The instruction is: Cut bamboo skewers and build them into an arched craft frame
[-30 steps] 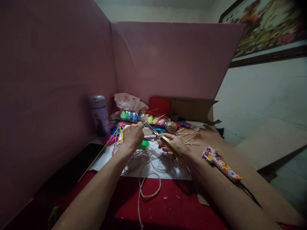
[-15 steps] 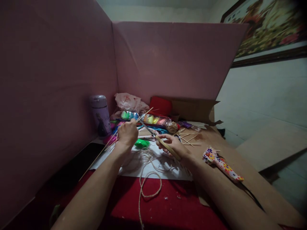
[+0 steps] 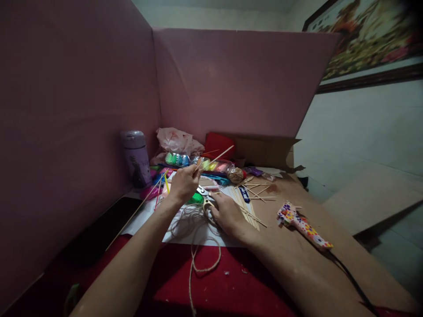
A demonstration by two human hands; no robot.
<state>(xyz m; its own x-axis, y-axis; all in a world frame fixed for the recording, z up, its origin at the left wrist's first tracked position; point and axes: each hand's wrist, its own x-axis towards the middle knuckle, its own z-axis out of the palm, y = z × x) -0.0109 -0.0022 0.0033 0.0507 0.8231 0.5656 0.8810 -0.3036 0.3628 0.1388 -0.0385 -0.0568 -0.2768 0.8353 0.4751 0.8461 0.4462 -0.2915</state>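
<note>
In the head view my left hand (image 3: pixel 183 181) is closed around a thin wooden stick (image 3: pixel 220 154), whose end points up and to the right. My right hand (image 3: pixel 228 213) is low over the white sheet, with its fingers on the handle of a pair of scissors (image 3: pixel 205 196). The blades lie beside a green packet (image 3: pixel 195 198), below my left hand. Loops of twine (image 3: pixel 208 264) run under the scissors and over the front edge. A bundle of wooden sticks (image 3: pixel 251 215) lies just right of my right hand.
A purple bottle (image 3: pixel 136 158) stands at the left, behind a dark flat panel (image 3: pixel 109 220). Trays of coloured clay (image 3: pixel 214 165) and a twine ball (image 3: pixel 235 174) sit at the back. A flower-patterned glue gun (image 3: pixel 304 226) with a black cord lies on cardboard at the right.
My right hand has brought the scissors down from the stick toward the sheet. The left hand has shifted slightly right, and its stick now points further right.
</note>
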